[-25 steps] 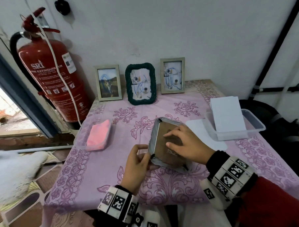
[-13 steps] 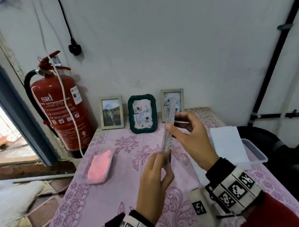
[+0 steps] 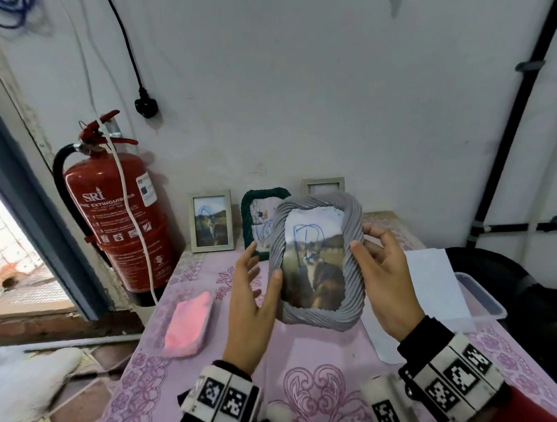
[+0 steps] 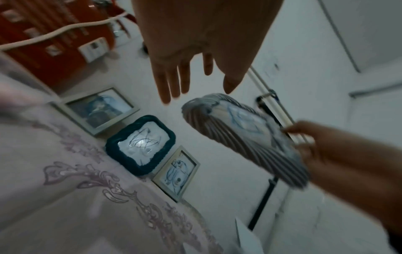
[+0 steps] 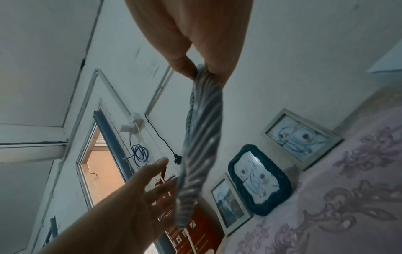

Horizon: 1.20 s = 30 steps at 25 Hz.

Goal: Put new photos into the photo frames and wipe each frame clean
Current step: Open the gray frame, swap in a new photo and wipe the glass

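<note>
We're in a plain home room: a table under a pink flowered cloth (image 3: 310,385), framed photos (image 3: 211,220) against the far wall, fire extinguisher (image 3: 118,217) left by the doorway.

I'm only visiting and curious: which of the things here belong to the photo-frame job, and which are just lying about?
Part of the job:
- grey rope frame, pinched by the right hand; left hand open beside it
- three frames against the wall: silver frame, green frame, third frame
- pink cloth
- white sheets

Just there:
- fire extinguisher
- hanging plug

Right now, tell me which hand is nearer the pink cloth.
Left. The left hand hovers just right of the pink cloth; the right hand is farther right, gripping the grey frame.
</note>
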Each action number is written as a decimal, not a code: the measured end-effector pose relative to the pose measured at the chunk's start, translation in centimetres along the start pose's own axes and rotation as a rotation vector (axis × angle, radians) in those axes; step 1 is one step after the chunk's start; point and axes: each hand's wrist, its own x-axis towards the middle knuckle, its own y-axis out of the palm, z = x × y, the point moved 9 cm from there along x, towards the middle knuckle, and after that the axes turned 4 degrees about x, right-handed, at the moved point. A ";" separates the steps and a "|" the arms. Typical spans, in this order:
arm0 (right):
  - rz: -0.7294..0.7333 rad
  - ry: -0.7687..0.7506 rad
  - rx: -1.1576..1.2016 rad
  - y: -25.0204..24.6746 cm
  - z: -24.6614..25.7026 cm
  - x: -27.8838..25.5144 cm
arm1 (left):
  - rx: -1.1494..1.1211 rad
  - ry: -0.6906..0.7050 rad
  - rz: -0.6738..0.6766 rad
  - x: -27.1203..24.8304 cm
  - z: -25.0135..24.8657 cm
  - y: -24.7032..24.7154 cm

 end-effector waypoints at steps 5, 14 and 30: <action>0.027 0.098 -0.026 -0.3 -3.6 -0.5 | -0.357 -0.160 0.141 0.0 2.1 0.8; 0.265 0.339 -0.541 -1.5 -11.4 -1.1 | -0.318 -0.429 0.102 -1.4 9.8 1.5; 0.426 0.545 -0.855 -3.8 -15.9 0.2 | 0.449 -0.241 0.199 1.5 10.9 -1.4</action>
